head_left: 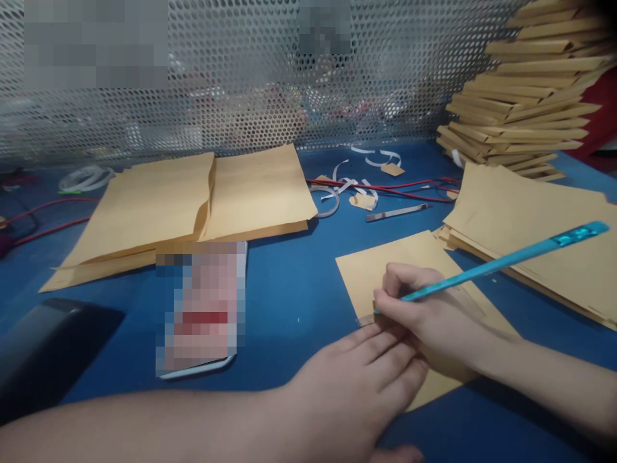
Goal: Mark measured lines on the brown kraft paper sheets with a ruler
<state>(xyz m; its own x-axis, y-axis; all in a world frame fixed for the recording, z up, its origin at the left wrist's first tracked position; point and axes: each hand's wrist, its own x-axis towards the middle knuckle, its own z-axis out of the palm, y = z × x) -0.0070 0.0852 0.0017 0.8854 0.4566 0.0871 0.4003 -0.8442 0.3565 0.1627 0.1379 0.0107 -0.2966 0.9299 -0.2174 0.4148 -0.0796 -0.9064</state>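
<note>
head view: right hand (424, 321) grips pen (506, 260) over envelope (380, 263).

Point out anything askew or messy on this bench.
The tall envelope stack at the back right is fanned and twisted, not squared. White strips and paper scraps lie loose by the red wires and a knife. The right hand holds a blue pen on an envelope; the left hand steadies it.
</note>
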